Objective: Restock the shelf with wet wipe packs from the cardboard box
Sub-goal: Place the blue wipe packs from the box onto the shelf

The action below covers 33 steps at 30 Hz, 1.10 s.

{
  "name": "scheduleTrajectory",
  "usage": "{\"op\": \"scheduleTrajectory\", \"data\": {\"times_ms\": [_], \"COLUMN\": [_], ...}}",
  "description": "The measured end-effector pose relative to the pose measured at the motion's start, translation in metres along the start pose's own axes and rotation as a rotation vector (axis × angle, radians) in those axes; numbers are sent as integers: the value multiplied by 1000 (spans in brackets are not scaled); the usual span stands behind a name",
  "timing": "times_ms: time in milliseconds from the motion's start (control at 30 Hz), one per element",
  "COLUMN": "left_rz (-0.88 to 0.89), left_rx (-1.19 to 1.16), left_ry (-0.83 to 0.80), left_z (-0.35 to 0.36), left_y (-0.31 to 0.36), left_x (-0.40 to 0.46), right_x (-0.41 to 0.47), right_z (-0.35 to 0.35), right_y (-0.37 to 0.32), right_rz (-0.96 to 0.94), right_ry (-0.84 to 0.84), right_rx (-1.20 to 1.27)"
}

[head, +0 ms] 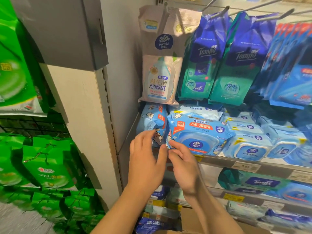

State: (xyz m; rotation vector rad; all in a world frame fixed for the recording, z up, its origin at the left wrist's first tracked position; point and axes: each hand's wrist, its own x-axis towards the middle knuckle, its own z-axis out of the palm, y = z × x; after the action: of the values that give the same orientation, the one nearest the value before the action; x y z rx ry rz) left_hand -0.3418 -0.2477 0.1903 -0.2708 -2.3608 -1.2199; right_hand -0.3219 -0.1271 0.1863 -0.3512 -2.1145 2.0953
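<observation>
A light-blue Vinda wet wipe pack (197, 132) with a round lid lies flat at the left end of the shelf (219, 160), its front edge over the shelf lip. My right hand (181, 164) touches its near left corner with relaxed fingers. My left hand (146, 159) is raised just left of it, fingers loosely spread, fingertips by another blue pack (152, 122) standing on edge against the shelf's side wall. The brown cardboard box (190, 218) shows at the bottom, between my forearms.
More blue lidded packs (249, 146) fill the shelf to the right. Hanging Vinda (160, 65) and Tempo (234, 61) bags overhang the shelf from pegs above. Lower shelves hold more wipes. Green packages (42, 166) are stacked at the left, beyond a grey upright panel (81, 98).
</observation>
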Motion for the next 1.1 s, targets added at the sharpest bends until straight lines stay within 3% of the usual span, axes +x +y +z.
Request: {"op": "scheduleTrajectory", "data": {"times_ms": [233, 367, 533, 733, 867, 967, 1100], "left_rz": [-47, -162, -410, -651, -628, -455, -169], "left_rx": [97, 85, -106, -513, -448, -300, -287], "left_ry": [-132, -283, -456, -468, -399, -383, -343], "left_z": [5, 4, 4, 44, 29, 21, -3], "left_y": [3, 15, 32, -3, 29, 36, 33], "left_x": [34, 54, 80, 125, 112, 96, 66], "right_x": [-6, -13, -25, -35, -41, -46, -59], "right_z": [-18, -27, -34, -47, -53, -55, -60], "right_y": [-1, -4, -5, -1, 5, 3, 1], "right_rz": [-38, -90, -64, -48, -28, -43, -88], "right_ry": [-9, 7, 52, 105, 131, 155, 164], "right_rx": [-71, -129, -123, -184, -169, -157, -208]}}
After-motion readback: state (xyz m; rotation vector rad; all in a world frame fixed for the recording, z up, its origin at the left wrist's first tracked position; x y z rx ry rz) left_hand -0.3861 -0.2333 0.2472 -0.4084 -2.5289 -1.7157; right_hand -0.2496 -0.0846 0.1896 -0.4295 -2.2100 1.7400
